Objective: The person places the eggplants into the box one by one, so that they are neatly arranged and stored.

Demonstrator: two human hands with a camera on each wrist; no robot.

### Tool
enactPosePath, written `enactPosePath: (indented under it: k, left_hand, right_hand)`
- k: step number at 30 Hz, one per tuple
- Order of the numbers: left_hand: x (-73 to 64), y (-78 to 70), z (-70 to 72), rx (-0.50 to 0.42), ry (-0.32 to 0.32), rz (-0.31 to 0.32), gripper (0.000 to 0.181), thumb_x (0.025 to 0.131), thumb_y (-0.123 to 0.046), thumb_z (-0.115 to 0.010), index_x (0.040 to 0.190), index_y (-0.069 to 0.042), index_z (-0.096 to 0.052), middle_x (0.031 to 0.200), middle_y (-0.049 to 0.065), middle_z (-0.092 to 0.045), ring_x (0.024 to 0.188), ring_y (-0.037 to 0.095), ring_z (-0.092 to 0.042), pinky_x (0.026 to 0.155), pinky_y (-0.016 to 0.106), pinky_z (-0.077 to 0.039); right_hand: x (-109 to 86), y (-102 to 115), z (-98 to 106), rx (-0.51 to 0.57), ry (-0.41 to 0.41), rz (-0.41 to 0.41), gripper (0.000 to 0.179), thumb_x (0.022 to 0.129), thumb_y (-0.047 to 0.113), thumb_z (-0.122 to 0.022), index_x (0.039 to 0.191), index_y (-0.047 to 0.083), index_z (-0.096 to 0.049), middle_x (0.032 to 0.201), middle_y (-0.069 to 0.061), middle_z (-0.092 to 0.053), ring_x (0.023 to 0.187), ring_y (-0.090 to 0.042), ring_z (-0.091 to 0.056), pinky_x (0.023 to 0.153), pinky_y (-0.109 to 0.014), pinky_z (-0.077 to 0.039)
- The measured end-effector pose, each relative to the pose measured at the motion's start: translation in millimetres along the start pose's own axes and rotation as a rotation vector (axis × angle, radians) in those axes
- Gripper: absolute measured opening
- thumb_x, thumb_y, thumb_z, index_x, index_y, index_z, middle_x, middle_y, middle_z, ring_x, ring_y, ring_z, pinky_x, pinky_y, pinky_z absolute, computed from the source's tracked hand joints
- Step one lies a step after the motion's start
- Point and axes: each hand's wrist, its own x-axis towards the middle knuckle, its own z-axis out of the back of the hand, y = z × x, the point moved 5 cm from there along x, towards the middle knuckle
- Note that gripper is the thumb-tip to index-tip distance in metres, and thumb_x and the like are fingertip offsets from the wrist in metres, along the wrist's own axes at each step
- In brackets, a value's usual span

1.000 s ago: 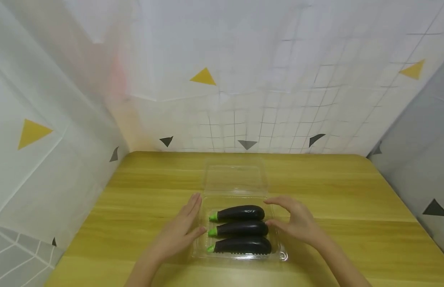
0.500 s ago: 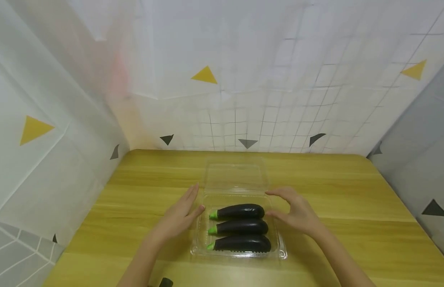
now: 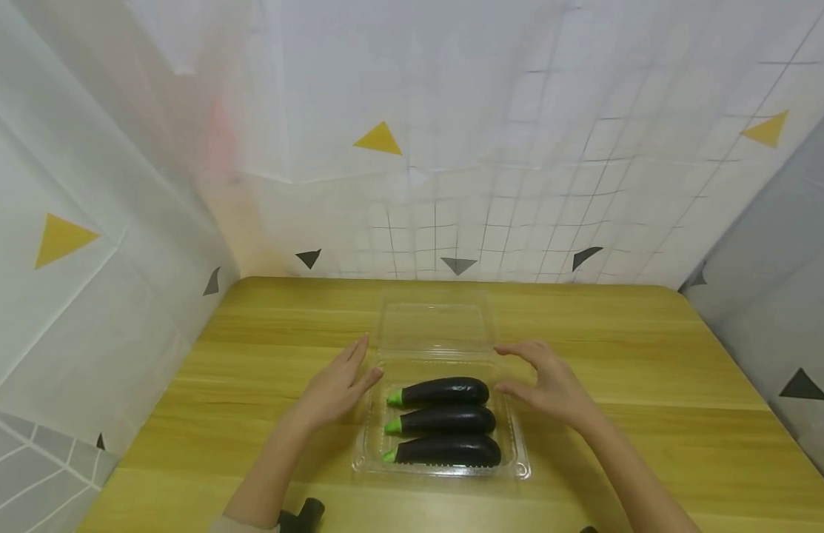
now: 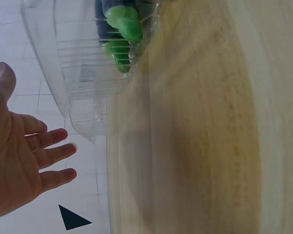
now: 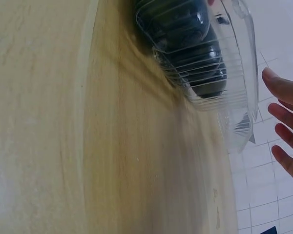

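A clear plastic clamshell box (image 3: 365, 459) lies on the wooden table (image 3: 638, 385), its lid (image 3: 433, 329) folded flat behind it. Three dark purple eggplants (image 3: 443, 420) with green stems lie side by side in the tray (image 4: 90, 80) (image 5: 237, 105). My left hand (image 3: 338, 381) hovers at the tray's left far corner, fingers straight and empty (image 4: 19, 156). On the right side, by the hinge, my right hand (image 3: 541, 377) hovers with relaxed fingers (image 5: 285, 122), holding nothing.
White sheets with grid lines and yellow and black triangles wall the table on three sides (image 3: 451, 185). Bare wood stretches left and right of the box. A small black object (image 3: 305, 512) shows at the bottom edge near my left forearm.
Both hands have drifted away from me along the tray's sides toward the hinge and lid. The box and eggplants have stayed put.
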Motion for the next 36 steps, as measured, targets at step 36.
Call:
enactPosePath:
  k: [36]
  left_hand:
    - [31.5, 24.1, -8.5, 0.006, -0.016, 0.04, 0.076, 0.099, -0.058, -0.036, 0.155, -0.009, -0.017, 0.15, 0.025, -0.031, 0.138, 0.042, -0.027, 0.107, 0.06, -0.028]
  right_hand:
    - [15.0, -29.8, -3.2, 0.015, 0.023, -0.065, 0.05, 0.078, 0.021, -0.081, 0.121, 0.004, -0.064, 0.117, -0.009, -0.066, 0.109, -0.032, -0.055, 0.093, -0.054, -0.042]
